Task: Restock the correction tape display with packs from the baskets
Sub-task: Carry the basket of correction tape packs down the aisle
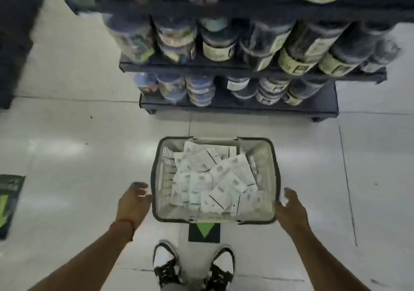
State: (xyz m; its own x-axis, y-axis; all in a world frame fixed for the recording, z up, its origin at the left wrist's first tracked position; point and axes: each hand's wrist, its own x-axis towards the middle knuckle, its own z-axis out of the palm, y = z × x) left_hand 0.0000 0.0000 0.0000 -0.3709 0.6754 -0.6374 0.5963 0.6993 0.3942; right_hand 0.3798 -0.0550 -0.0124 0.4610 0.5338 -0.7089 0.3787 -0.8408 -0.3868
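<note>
Grey plastic is what both hands are meeting at this moment. The left hand [134,201] is reaching to the left wall of the basket [272,174], its fingers loosely spread and a little curled, just beside the rim; I cannot tell if they are already touching it. The right hand [291,210] is lying against the near right corner of the basket, fingers spread and relaxed, holding nothing. A red thread is sitting on the left wrist.

The basket is standing on the pale tiled floor [67,156], just in front of the shoes [195,266] and partly covering a green arrow sticker [204,232]. Inside it the white packs [212,178] of correction tape are lying loose and crossing over each other, filling the bottom. The handles seem to be folded down along the rim.

I am judging that the person is preparing to take the basket by its two sides. To do this well, both hands should be closing on the rim at the same height, so the basket is staying level and the loose packs are not sliding to one end. Beyond it a low dark shelf unit [237,107] is holding rows of jars and tubs; the correction tape display itself is not showing here, so where the packs are going I cannot say.
</note>
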